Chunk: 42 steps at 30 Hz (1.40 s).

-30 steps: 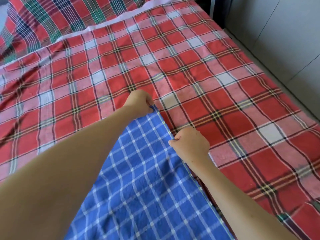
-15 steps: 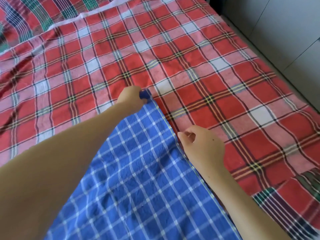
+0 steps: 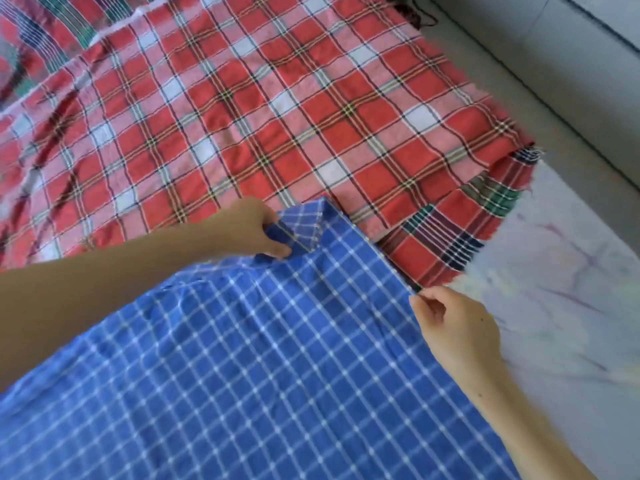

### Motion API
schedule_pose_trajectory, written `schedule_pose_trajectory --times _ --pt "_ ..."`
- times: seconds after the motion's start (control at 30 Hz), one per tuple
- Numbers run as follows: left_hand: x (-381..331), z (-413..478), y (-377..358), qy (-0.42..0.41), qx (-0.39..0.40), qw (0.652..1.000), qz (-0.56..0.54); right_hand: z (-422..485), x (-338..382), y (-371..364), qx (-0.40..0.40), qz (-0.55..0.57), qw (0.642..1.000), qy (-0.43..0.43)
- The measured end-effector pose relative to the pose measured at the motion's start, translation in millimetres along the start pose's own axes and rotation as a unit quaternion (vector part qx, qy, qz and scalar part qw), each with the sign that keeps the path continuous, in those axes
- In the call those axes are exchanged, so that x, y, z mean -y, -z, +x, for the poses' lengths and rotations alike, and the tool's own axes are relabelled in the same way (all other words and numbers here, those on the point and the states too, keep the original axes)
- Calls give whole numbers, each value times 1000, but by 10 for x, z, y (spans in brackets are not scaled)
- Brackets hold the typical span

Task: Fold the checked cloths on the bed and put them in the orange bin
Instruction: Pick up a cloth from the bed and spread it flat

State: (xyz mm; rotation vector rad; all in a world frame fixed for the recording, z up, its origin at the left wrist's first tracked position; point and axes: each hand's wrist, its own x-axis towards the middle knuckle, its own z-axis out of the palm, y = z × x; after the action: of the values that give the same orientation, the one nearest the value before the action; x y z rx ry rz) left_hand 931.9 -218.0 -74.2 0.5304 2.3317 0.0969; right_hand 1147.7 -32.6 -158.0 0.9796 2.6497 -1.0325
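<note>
A blue checked cloth [image 3: 263, 368] covers the near half of the view, lying over a large red checked cloth [image 3: 263, 109] spread on the bed. My left hand [image 3: 252, 228] grips the blue cloth's far corner, which is bunched and turned over. My right hand [image 3: 453, 327] pinches the blue cloth's right edge, nearer to me. A darker red, green and navy checked cloth [image 3: 460, 226] pokes out from under the red one at the right. The orange bin is out of view.
A pale mattress surface [image 3: 561, 306] with faint purple marks shows bare at the right. Beyond it runs the grey floor [image 3: 554, 109] and a wall. More dark checked cloth [image 3: 45, 29] lies at the far left corner.
Both hands have drawn the blue cloth back toward me and to the right. Its far corner is now bunched in my left hand. The view has swung right, showing the bare mattress.
</note>
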Motion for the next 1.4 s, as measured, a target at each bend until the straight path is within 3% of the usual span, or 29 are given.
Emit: schedule_pose_trajectory --times 0.23,0.43,0.53,0.67,0.8,0.93,1.1,1.17,1.27,1.4 --pt "-1291 -896 -782 -110 112 987 -31 -1152 -960 267 16 -24 994 -106" --pt "-2523 -1515 -1665 -136 166 952 -217 -1938 -1844 421 8 -22 966 -258" --pt "-2955 -1629 -2190 -168 137 965 -147 -2160 -2347 358 -24 68 942 -328" --pt "-3044 -1523 -2803 -134 91 985 -56 -2148 -2987 101 -31 192 901 -388" --pt "-2884 -1375 -3155 -85 77 991 -68 -1859 -3194 4 -11 297 883 -364" --pt "-2827 -1326 -3388 -96 106 984 -102 -1557 -3267 -9 38 456 821 -341" --pt "-2828 -1327 -3546 -118 142 972 -147 -1549 -3469 -23 142 453 823 -312" --pt "-2832 -1368 -3559 -127 145 969 -152 -1664 -3479 52 144 470 821 -290" --pt "-2833 -1480 -3533 -155 146 968 -130 -1921 -3411 156 81 486 824 -279" --pt "-2803 -1648 -3486 -164 160 965 -128 -2331 -3206 230 -36 347 896 -273"
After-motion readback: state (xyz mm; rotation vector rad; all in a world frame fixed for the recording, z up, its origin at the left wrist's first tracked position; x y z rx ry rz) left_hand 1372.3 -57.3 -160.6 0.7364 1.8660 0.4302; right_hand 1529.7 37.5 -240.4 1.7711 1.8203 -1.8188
